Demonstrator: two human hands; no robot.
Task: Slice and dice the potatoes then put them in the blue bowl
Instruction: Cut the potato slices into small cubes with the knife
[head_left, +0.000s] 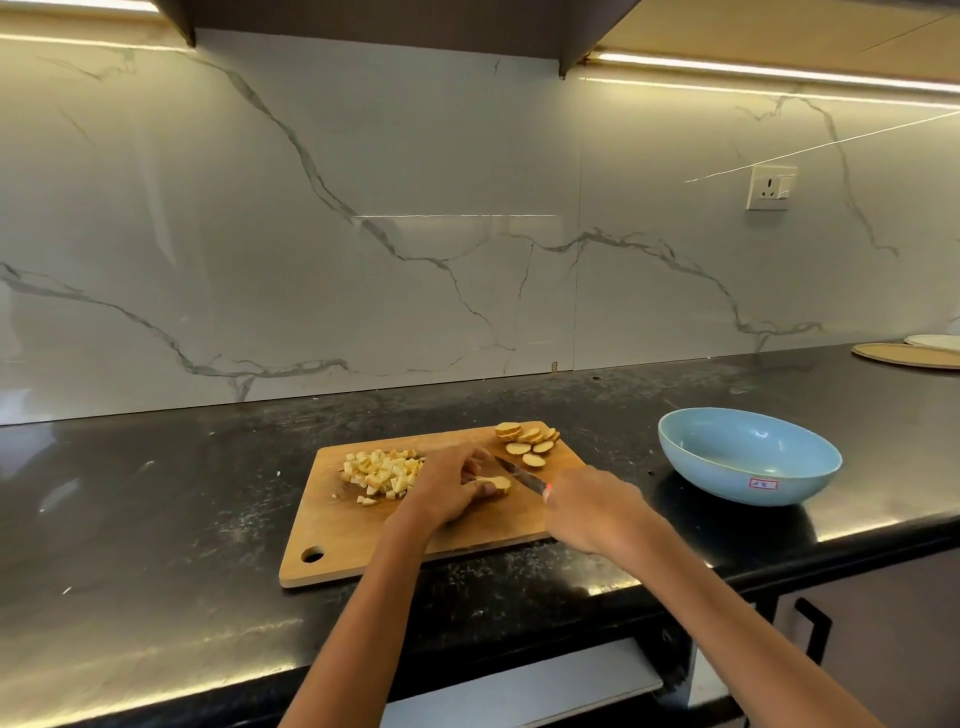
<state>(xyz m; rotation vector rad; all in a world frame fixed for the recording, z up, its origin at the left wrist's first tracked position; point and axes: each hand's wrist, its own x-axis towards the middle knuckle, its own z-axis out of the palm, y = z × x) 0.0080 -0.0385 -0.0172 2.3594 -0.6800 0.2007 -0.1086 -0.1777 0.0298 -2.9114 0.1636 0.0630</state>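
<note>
Both forearms reach in from the near edge over the black counter (156, 519). On the board (363, 525), the left hand (452, 486) curls its fingers over a potato piece (497, 484), pinning it down. Just right, the right hand (592, 506) grips the knife (519, 474), blade angled toward that piece. Dice (382, 474) are heaped on the board's left; slices (530, 441) fan out at its far right corner. Well right stands the blue bowl (748, 457), nothing inside. A socket (770, 187) sits on the marble wall.
</note>
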